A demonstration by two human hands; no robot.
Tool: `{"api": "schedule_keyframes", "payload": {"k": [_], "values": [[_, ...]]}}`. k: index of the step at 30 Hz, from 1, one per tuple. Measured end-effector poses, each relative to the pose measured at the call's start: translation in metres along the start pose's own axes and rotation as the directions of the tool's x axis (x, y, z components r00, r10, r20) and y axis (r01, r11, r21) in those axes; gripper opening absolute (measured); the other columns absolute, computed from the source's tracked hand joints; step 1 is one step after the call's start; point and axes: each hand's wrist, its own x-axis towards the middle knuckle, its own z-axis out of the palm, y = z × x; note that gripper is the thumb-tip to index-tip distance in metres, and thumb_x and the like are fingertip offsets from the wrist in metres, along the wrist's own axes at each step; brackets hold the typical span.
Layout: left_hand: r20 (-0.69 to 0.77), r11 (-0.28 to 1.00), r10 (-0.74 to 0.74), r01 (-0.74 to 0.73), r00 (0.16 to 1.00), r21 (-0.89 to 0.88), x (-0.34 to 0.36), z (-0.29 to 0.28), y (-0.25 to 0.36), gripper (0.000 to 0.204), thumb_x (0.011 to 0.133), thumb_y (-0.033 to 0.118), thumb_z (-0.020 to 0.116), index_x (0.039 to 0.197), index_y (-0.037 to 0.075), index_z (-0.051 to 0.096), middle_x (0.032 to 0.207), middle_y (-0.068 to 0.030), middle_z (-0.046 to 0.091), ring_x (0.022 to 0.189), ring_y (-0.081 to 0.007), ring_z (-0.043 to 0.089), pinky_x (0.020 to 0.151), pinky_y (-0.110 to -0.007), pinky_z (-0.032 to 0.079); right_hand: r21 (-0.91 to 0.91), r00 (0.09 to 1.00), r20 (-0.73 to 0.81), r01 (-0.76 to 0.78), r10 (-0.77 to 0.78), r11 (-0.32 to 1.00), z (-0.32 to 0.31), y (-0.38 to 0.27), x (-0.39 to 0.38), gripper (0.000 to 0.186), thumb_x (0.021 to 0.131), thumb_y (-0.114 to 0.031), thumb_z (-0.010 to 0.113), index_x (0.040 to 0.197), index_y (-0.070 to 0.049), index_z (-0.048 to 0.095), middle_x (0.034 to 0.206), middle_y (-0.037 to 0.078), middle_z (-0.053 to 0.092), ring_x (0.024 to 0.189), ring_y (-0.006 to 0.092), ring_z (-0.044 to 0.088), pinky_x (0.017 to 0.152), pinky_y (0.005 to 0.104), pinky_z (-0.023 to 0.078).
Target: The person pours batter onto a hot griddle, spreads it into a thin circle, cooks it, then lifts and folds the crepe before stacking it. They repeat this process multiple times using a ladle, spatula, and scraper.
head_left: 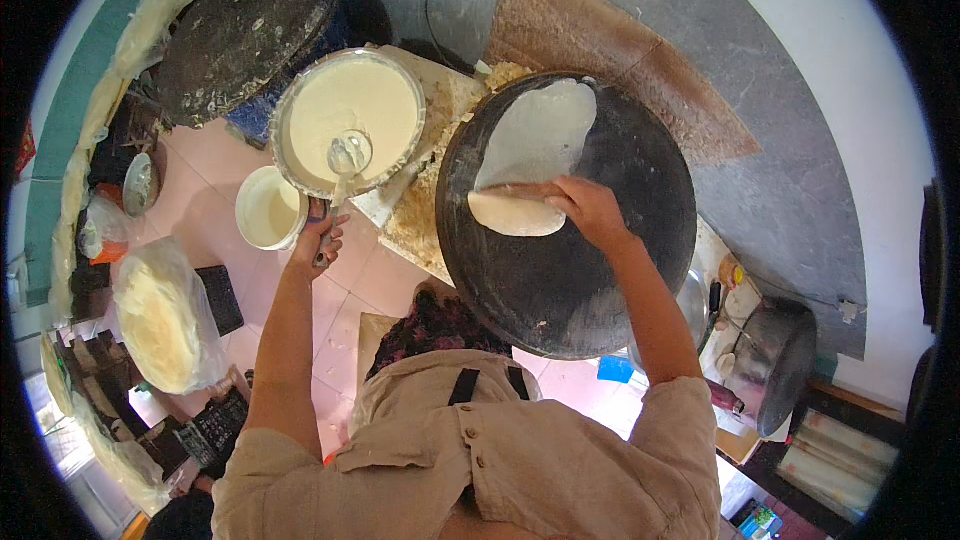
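Overhead, the right hand (590, 208) lay on the round black griddle (600, 280), its fingers pressed together on the handle of a spreader whose blade was hidden under the batter. A pale batter smear (535, 145) ran from the hand toward the far rim of the griddle, its long axis near to far and tilted slightly right; a thicker blob (515, 215) sat just left of the fingers, touching them. The right hand was plainly the nearer one to the smear. The left hand (320, 240) was well to the left, closed around the dark handle of a ladle (348, 155) whose cup rested in the batter basin (350, 120). A small white bucket (270, 208) stood just beside that hand, on its left. Farther left sat a stack of finished flatbreads (160, 315) under clear plastic, and a second dark griddle (250, 30) stood at the far left. The person's torso hid the near edge of the griddle, and the spreader's shape could not be made out.
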Motion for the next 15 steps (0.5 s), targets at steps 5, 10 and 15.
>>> {"api": "schedule_keyframes", "payload": {"k": [5, 10, 15], "values": [[0.02, 0.998, 0.014, -0.013, 1.0, -0.055, -0.001, -0.022, -0.02, 0.049, 0.102, 0.045, 0.042, 0.129, 0.006, 0.052, 0.08, 0.0014, 0.056, 0.057, -0.0105, 0.053, 0.049, -0.024, 0.048, 0.14, 0.966, 0.183, -0.21, 0.183, 0.968, -0.031, -0.019, -0.054, 0.018, 0.089, -0.016, 0.064, 0.104, -0.006, 0.063, 0.092, 0.015, 0.067, 0.085, 0.0324, 0.066, 0.074, 0.0406, 0.052], [-0.325, 0.966, 0.056, -0.133, 0.944, -0.221, -0.01, -0.038, -0.073, 0.056, 0.101, 0.048, 0.039, 0.135, 0.003, 0.044, 0.107, -0.0116, 0.059, 0.099, -0.0323, 0.063, 0.088, -0.047, 0.055, 0.127, 0.981, 0.057, -0.189, 0.183, 0.974, -0.027, -0.009, -0.03, 0.027, 0.088, -0.02, 0.067, 0.108, -0.003, 0.063, 0.095, 0.017, 0.068, 0.085, 0.0332, 0.067, 0.074, 0.0375, 0.052], [-0.411, 0.948, 0.122, -0.229, 0.903, -0.221, -0.047, -0.069, -0.163, 0.058, 0.101, 0.047, 0.039, 0.139, 0.003, 0.04, 0.124, -0.0152, 0.052, 0.115, -0.0367, 0.054, 0.099, -0.052, 0.047, 0.017, 0.992, 0.098, 0.079, -0.081, 0.997, 0.006, -0.004, 0.014, 0.028, 0.088, -0.022, 0.066, 0.108, -0.004, 0.063, 0.099, 0.018, 0.066, 0.091, 0.0367, 0.064, 0.077, 0.04, 0.051]]}}
